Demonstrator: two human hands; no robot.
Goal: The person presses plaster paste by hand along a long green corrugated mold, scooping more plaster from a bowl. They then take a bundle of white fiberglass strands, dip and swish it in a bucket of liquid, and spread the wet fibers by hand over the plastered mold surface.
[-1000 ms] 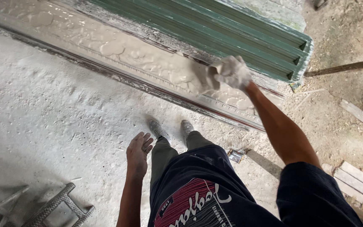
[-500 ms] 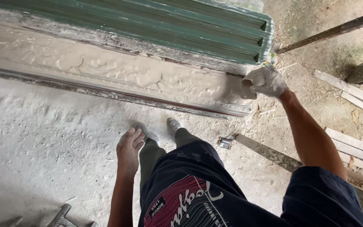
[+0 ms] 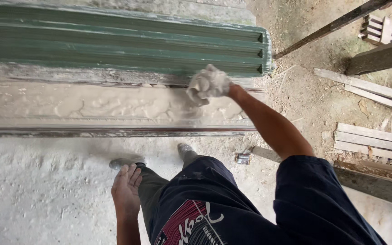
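In the head view, the right hand (image 3: 210,84), in a dust-whitened glove, was closed around a crumpled piece of sanding paper or cloth (image 3: 198,94); which of the two could not be told. It pressed this pad against the dust-coated carved panel (image 3: 105,106), near the panel's right end and just below the stack of green ribbed boards (image 3: 123,45). The left hand (image 3: 125,190) hung bare and loosely open beside the thigh, holding nothing, above the powder-covered floor (image 3: 32,199). Two dusty shoes (image 3: 184,149) stood just in front of the panel's lower rail. Loose wooden slats (image 3: 373,138) lay well apart to the right.

To do this rubbing well, I judged that the pad should lie flat against the relief, with even pressure and strokes following the panel's length, so that raised carving is not cut through and the end edge is not rounded.

Against the frame half a second earlier, the gloved hand sat higher on the panel, close under the green boards instead of low beside the rail, and the camera had swung so that the panel ran level across the view. The left hand remained loose at the side.
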